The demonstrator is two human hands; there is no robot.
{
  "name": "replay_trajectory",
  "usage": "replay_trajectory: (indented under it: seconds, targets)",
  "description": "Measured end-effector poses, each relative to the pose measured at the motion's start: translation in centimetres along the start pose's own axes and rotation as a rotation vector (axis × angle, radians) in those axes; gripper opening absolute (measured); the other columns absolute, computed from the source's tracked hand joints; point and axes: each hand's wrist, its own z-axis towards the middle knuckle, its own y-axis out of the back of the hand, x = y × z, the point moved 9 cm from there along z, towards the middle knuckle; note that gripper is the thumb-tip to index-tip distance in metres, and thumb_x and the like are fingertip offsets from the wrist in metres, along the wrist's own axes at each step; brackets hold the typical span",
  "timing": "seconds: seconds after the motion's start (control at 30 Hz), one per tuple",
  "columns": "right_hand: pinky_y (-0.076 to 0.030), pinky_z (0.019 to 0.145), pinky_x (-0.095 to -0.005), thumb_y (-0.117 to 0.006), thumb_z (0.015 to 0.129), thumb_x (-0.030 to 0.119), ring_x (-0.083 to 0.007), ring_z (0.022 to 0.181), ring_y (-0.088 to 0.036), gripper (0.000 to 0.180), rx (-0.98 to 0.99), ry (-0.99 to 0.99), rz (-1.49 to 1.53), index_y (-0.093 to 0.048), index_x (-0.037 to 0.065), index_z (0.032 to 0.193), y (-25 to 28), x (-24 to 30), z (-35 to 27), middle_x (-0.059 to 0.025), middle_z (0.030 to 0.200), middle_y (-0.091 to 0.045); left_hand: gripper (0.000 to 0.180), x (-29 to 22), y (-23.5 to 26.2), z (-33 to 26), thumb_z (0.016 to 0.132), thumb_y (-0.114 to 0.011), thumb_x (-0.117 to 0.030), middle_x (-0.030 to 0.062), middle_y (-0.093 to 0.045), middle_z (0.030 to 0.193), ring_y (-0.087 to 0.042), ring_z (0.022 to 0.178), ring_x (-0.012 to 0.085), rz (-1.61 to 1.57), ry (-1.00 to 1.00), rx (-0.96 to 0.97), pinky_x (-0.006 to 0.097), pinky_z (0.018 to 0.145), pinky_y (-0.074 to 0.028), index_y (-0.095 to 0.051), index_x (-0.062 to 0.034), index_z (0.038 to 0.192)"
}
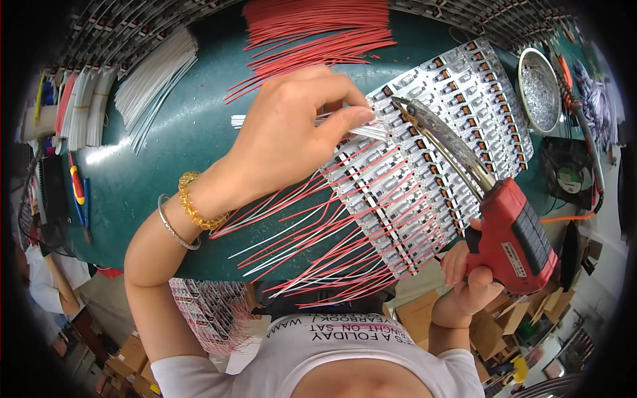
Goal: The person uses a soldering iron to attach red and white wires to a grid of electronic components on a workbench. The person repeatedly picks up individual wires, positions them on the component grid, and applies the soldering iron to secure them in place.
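My left hand (288, 129) is closed in a pinch over the panel of circuit boards (488, 99), gripping a small bunch of white wires (369, 131). The ends of these wires lie by a row of boards, and their tails stick out beyond the hand. My right hand (468, 282) is wrapped around a red and black soldering gun (514, 239). Its long dark tip points up and left to the boards, near the white wires. Red and white wires (318, 232) hang off the near-left rows of the panel toward me.
Stacks of red wires (318, 30) and white wires (156, 76) lie at the back of the green table (159, 159). At right stand a metal bowl (539, 89) with silvery bits and a black fan (568, 174). Screwdriver-like hand tools (77, 186) lie at left.
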Motion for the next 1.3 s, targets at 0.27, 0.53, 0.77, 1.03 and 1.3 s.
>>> replay_trajectory:
  seconds: [0.27, 0.53, 0.77, 1.03, 1.3]
  targets:
    - [-0.034, 0.039, -0.0224, -0.06, 0.078, 0.057, -0.0082, 0.037, -0.039, 0.085, -0.047, -0.127, 0.129, -0.037, -0.014, 0.119, -1.6, 1.3, 0.1, 0.0012, 0.046, -0.042, 0.007, -0.6, -0.2, -0.1, 0.077, -0.065, -0.003, 0.0081, -0.057, 0.072, -0.056, 0.063, 0.016, 0.054, -0.031, -0.022, 0.027, 0.057, -0.044, -0.062, 0.0031, 0.077]
    - [-0.035, 0.04, -0.0227, -0.059, 0.08, 0.055, -0.0084, 0.036, -0.039, 0.079, -0.044, -0.137, 0.127, -0.04, -0.014, 0.114, -2.0, 0.8, 0.2, 0.0008, 0.046, -0.041, 0.011, -1.9, -0.7, -0.5, 0.073, -0.065, -0.001, 0.0092, -0.055, 0.066, -0.054, 0.056, 0.0221, 0.272, -0.152, -0.125, 0.031, 0.05, -0.042, -0.056, 0.0011, 0.068]
    - [-0.035, 0.039, -0.023, -0.059, 0.082, 0.053, -0.009, 0.036, -0.04, 0.074, -0.022, -0.114, 0.095, -0.042, -0.013, 0.109, -1.8, 0.6, 0.2, 0.0, 0.047, -0.041, 0.012, -2.1, -1.0, -0.7, 0.072, -0.066, -0.001, 0.0079, -0.053, 0.065, -0.053, 0.053, 0.022, 0.335, -0.196, -0.174, 0.032, 0.046, -0.041, -0.055, -0.0012, 0.067]
    - [-0.034, 0.039, -0.0225, -0.059, 0.081, 0.053, -0.0081, 0.036, -0.039, 0.078, -0.102, -0.092, 0.102, -0.039, -0.014, 0.114, -1.2, 1.0, -0.4, 0.002, 0.046, -0.041, 0.014, -1.9, -1.3, -0.6, 0.074, -0.066, -0.004, 0.0079, -0.054, 0.064, -0.053, 0.053, 0.0228, 0.359, -0.197, -0.146, 0.032, 0.046, -0.04, -0.054, -0.0018, 0.066]
    - [-0.034, 0.039, -0.0221, -0.059, 0.082, 0.053, -0.0076, 0.036, -0.039, 0.081, -0.052, -0.094, 0.161, -0.036, -0.016, 0.119, -1.7, 0.9, -0.5, 0.002, 0.047, -0.041, 0.015, -2.1, -1.2, -0.6, 0.075, -0.066, -0.005, 0.0078, -0.054, 0.064, -0.054, 0.053, 0.0232, 0.368, -0.193, -0.16, 0.032, 0.046, -0.041, -0.054, -0.0018, 0.066]
